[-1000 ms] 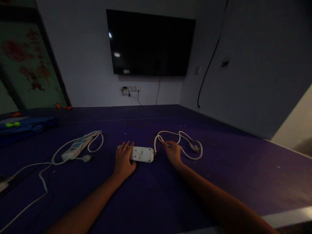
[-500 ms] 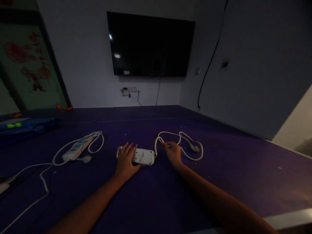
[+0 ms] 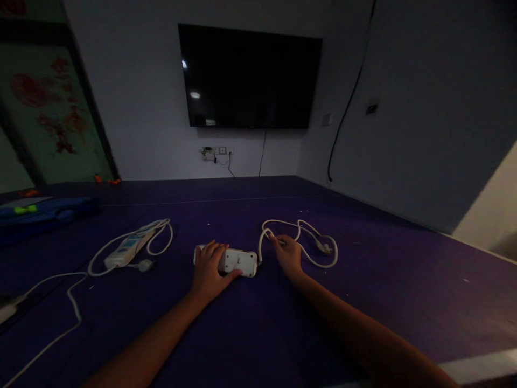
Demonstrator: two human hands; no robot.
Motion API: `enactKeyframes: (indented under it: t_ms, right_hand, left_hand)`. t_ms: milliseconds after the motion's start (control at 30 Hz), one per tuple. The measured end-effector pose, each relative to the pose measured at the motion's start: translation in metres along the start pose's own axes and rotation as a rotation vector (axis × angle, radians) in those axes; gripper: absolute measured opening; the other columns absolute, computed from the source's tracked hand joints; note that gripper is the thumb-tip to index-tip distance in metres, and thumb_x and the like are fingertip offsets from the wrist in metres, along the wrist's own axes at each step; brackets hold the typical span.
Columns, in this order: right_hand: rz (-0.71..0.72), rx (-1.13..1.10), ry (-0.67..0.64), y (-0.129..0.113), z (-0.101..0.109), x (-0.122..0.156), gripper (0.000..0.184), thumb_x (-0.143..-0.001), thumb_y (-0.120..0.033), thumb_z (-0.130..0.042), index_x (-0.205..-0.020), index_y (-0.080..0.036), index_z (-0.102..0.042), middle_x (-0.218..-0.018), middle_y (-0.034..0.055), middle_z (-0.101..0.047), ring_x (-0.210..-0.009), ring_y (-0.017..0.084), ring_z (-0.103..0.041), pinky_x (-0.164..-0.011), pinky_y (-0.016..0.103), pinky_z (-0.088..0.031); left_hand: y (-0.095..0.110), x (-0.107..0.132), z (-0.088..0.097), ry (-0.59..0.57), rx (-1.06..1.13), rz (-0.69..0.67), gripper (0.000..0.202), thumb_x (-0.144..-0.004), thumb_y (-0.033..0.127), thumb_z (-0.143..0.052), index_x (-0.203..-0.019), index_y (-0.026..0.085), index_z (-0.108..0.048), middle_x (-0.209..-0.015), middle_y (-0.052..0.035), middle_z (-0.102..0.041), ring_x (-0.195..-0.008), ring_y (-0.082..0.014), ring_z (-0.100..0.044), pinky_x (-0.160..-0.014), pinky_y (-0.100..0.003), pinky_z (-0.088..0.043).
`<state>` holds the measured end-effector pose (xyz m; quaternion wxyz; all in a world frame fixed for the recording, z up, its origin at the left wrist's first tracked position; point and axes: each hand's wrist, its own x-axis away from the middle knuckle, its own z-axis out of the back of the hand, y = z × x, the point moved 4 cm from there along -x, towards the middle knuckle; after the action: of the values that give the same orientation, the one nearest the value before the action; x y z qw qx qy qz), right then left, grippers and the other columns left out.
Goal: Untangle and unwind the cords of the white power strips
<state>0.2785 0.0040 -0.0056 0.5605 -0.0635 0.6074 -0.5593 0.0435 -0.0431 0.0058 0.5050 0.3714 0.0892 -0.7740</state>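
Note:
My left hand [image 3: 210, 267] is wrapped over a white power strip [image 3: 238, 261], fingers across its far edge and thumb along its near edge. The strip lies on the purple surface, with small dark screw spots showing on its face. A white cord [image 3: 261, 242] leaves its right end and bends up into a loop. My right hand [image 3: 287, 254] pinches that cord between thumb and fingers, just right of the strip. Beyond this hand the cord runs in loose coils to a white plug [image 3: 324, 248] lying on the surface.
On the left lies a second power strip [image 3: 129, 248] with its cord looped around it and a plug [image 3: 145, 265] beside it. Another white cord [image 3: 72, 296] trails to the lower left. Blue folded cloth [image 3: 60, 207] lies farther left. A television [image 3: 250, 78] hangs on the wall.
The left thumb rests slightly higher, on the strip's near edge. Both hands otherwise keep their holds, and the view has shifted slightly.

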Motion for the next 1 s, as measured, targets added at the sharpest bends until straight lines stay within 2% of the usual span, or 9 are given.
enactKeyframes:
  t_ms: [333,533,733,1000]
  right_hand:
    - [-0.017,-0.009,0.021,0.0044,0.0023,-0.0025,0.048,-0.070,-0.061,-0.048,-0.065,-0.015,-0.063,-0.059,0.0055,-0.062,-0.054,0.017,-0.054,-0.050,0.025,-0.036]
    - [-0.007,-0.007,0.019,0.0052,0.0022,-0.0034,0.050,-0.069,-0.062,-0.047,-0.064,-0.016,-0.063,-0.059,0.0049,-0.061,-0.054,0.016,-0.053,-0.051,0.025,-0.036]
    - [-0.019,0.002,0.031,0.0072,0.0018,-0.0034,0.049,-0.070,-0.062,-0.047,-0.064,-0.016,-0.063,-0.055,0.0030,-0.059,-0.050,0.015,-0.050,-0.048,0.024,-0.034]
    - [-0.027,-0.013,0.028,0.0049,0.0016,-0.0036,0.050,-0.068,-0.063,-0.047,-0.065,-0.016,-0.064,-0.057,0.0042,-0.060,-0.053,0.016,-0.052,-0.050,0.025,-0.035]
  left_hand:
    - [-0.0005,0.0016,-0.0014,0.044,-0.021,0.028,0.056,-0.064,0.052,-0.060,-0.110,0.022,-0.051,-0.112,-0.0086,-0.055,-0.112,-0.0287,-0.044,-0.100,-0.054,-0.019]
    - [0.0014,0.0019,-0.0008,0.022,-0.041,0.037,0.052,-0.067,0.047,-0.059,-0.112,0.022,-0.050,-0.112,-0.0085,-0.055,-0.111,-0.0283,-0.044,-0.099,-0.055,-0.020]
    - [0.0041,0.0044,0.0005,0.000,-0.075,0.053,0.044,-0.070,0.035,-0.059,-0.111,0.022,-0.050,-0.115,-0.0082,-0.054,-0.112,-0.0277,-0.044,-0.099,-0.055,-0.019]
    - [0.0073,0.0046,0.0043,0.006,-0.088,0.052,0.039,-0.071,0.030,-0.058,-0.109,0.024,-0.051,-0.113,-0.0075,-0.055,-0.110,-0.0274,-0.045,-0.098,-0.055,-0.021]
